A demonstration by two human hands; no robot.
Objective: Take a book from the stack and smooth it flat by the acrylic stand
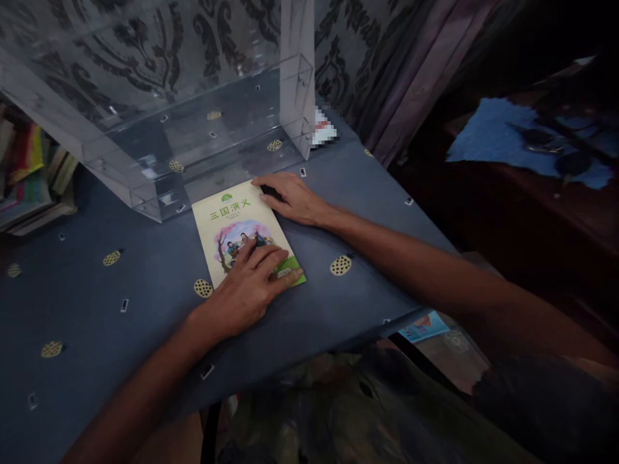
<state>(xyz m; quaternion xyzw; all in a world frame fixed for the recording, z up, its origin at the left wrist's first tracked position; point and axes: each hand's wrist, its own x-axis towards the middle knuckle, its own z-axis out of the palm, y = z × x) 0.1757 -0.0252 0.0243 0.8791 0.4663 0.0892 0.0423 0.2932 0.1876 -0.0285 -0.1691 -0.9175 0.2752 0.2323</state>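
Observation:
A cream-coloured book (206, 225) with green Chinese characters and a picture of figures under pink blossom lies face up on the table. My left hand (249, 280) rests on the lower part of its cover, fingers spread, hiding some of the picture. At the top right corner of the book is my right hand (290, 196), its fingertips touching the edge and its thumb apart from the forefinger. Just behind the book stands a clear acrylic shelf (294, 84); its visible tiers hold nothing that I can make out.
Stacked books (36, 174) stand at the left edge. The table (159, 335) has a dark blue cloth printed with pineapples. A patterned curtain (343, 58) hangs behind. To the right, a blue cloth (503, 142) with dark objects lies on another surface. Beyond the shelf's right side sits a white item (323, 129).

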